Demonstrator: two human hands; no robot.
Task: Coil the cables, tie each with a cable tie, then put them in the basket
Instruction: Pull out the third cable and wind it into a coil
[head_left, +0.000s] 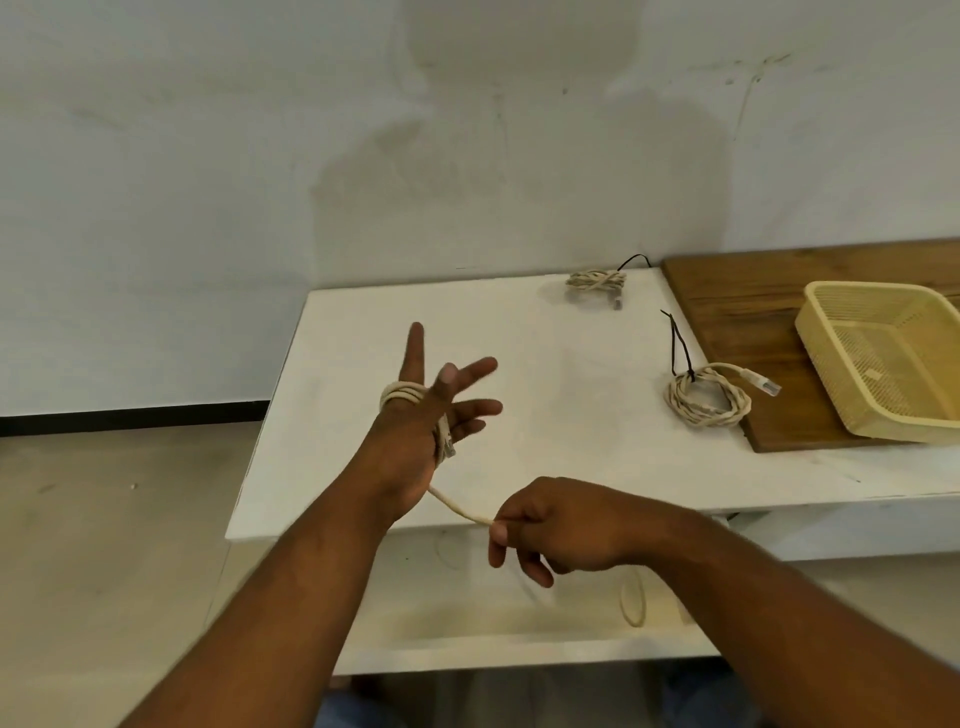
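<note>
Coiling | we hold left hand (415, 441) fingers spread as a former for the Ethernet cable (402, 393) | right hand (561, 525) fingers pinch its free run, keeping wraps taut

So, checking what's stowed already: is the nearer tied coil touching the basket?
Apart. The head view shows bare wooden board between the nearer tied coil at its plug end and the basket.

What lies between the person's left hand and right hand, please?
A stretch of the cable, wound round the left hand and pinched by the right hand, in the head view.
</note>
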